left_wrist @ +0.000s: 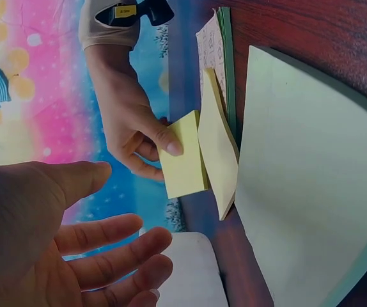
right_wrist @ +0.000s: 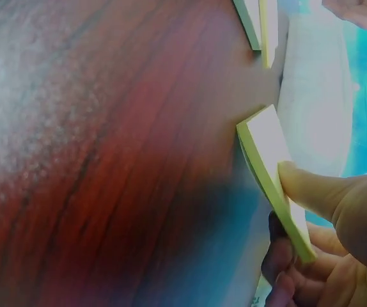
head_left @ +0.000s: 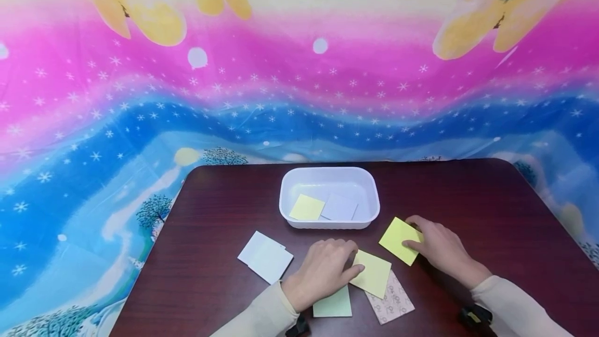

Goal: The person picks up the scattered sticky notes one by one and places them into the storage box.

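My right hand (head_left: 444,248) pinches a bright yellow sticky note pad (head_left: 398,238), its thumb on the top face and fingers beneath; the right wrist view shows the pad (right_wrist: 270,173) tilted and raised off the table. Over the middle of the table hovers my left hand (head_left: 325,269), fingers loosely bent and spread from the thumb, with nothing in them in the left wrist view. Just beside it, a pale yellow pad (head_left: 373,273) overlaps a pink printed pad (head_left: 395,303). A light green pad (head_left: 334,305) lies partly hidden below the left hand.
A white plastic basin (head_left: 329,224) stands at the table's back, with a yellow pad (head_left: 307,207) and a whitish pad (head_left: 339,207) inside. White pads (head_left: 267,258) lie stacked unevenly left of my left hand. A printed cloth (head_left: 299,82) hangs behind the dark table (head_left: 201,212).
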`<state>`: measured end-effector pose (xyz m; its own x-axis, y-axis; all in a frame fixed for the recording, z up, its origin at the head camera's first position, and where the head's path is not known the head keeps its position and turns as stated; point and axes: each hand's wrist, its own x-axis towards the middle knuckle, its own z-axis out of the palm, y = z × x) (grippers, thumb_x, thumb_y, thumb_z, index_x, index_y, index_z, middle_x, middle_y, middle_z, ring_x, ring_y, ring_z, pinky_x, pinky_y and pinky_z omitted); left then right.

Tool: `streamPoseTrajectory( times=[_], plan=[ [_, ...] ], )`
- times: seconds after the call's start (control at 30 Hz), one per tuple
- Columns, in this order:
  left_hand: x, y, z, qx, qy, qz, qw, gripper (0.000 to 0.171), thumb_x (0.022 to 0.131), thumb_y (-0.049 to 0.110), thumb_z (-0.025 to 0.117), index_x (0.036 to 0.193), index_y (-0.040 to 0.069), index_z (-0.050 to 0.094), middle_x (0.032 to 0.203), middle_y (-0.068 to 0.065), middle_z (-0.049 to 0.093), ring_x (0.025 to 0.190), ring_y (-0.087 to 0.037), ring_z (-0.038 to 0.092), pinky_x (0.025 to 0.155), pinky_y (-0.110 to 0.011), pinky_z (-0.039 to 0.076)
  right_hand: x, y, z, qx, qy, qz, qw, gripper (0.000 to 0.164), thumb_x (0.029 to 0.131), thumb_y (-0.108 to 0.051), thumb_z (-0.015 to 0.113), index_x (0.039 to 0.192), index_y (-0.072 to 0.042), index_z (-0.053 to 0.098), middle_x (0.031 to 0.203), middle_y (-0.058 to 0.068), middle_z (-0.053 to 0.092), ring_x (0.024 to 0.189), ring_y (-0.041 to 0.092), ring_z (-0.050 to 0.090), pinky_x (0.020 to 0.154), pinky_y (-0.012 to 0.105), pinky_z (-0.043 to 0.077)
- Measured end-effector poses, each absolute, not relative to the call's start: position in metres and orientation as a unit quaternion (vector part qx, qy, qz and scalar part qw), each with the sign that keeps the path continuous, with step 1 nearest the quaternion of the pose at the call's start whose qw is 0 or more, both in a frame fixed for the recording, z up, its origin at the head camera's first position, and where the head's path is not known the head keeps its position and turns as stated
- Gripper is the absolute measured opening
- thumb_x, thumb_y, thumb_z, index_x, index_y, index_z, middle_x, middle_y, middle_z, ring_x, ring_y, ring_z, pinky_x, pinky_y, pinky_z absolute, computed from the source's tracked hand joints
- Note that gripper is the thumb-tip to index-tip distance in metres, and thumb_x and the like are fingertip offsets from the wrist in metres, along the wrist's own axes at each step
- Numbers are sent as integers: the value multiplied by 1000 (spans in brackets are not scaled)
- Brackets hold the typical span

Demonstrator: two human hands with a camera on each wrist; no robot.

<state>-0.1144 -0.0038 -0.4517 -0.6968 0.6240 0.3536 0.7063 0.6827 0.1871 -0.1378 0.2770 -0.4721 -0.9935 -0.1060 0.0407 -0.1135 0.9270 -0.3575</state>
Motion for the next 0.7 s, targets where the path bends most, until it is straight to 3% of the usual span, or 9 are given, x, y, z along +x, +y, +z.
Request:
streamPoseTrajectory(
  times=[0.33,0.7],
  plan=[
    [-114,-3,-450,-375,-903,-163,130,28,85,46,61,94,20,65,70,15,52,61,-3,46,52,-18,34,-135,279,-465,89,-965,244,41,38,77,-13,73,112,-6,60,85,3,62,64,13,48,55,30,41],
    [-115,3,-446,-382,-899,-172,129,27,87,46,58,96,21,66,75,15,58,65,-1,48,55,-17,37,-132,278,-451,93,-961,252,60,33,80,-12,70,111,-5,61,88,4,64,66,14,49,56,30,42]
  ],
)
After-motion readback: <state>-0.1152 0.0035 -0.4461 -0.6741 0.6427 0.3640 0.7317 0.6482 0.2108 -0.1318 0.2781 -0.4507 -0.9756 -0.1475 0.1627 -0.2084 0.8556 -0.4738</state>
